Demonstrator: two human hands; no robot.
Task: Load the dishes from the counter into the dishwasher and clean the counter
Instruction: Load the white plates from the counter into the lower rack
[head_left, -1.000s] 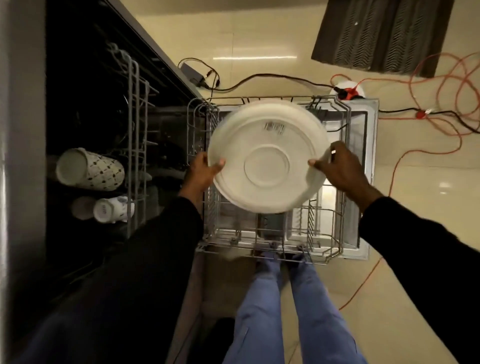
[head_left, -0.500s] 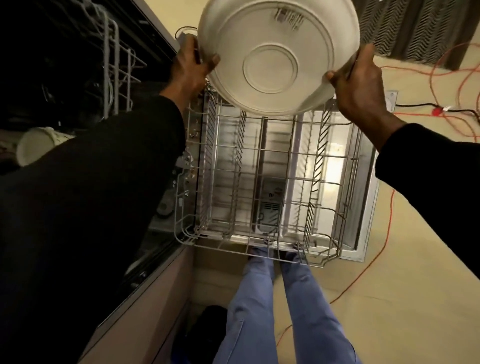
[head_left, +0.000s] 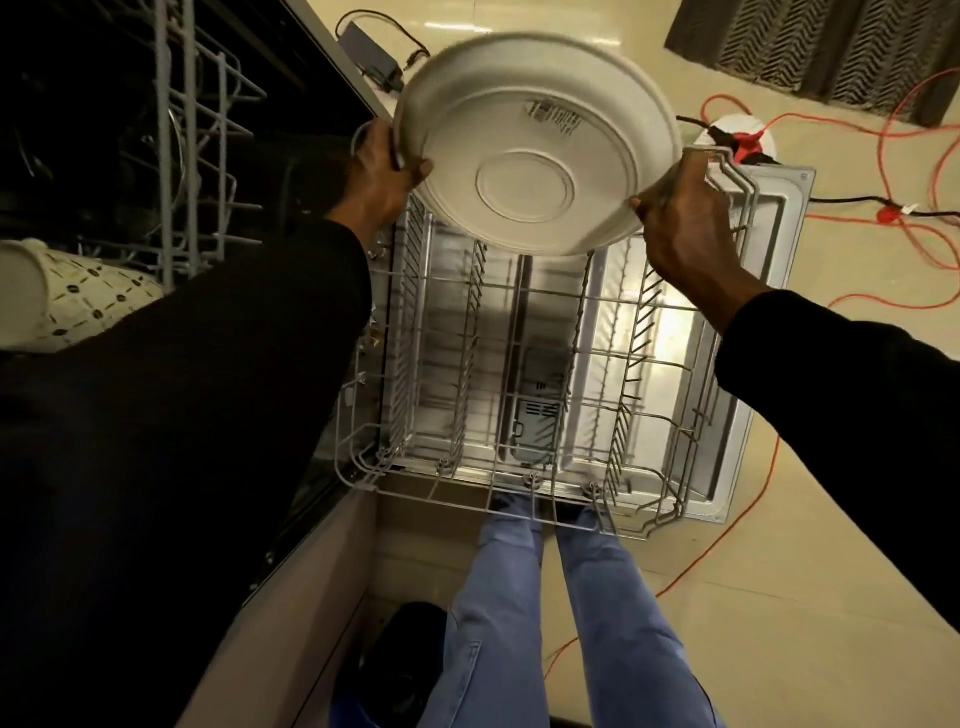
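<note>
One white plate (head_left: 537, 150) hangs above the far end of the pulled-out lower rack (head_left: 524, 395), underside toward the camera. The left hand (head_left: 382, 179) curls closed on its left rim, the right hand (head_left: 685, 218) on its right rim, thumbs on the underside, fingers (head_left: 415, 169) wrapped round the edge.

To seat it well, I judge the plate should be tipped on edge and lowered between two tines just below the fingers, then freed only once it stands.

Counted: one plate, one empty lower rack, one patterned mug (head_left: 67, 299) well left of the left fingers, in the upper rack (head_left: 192, 135).
</note>
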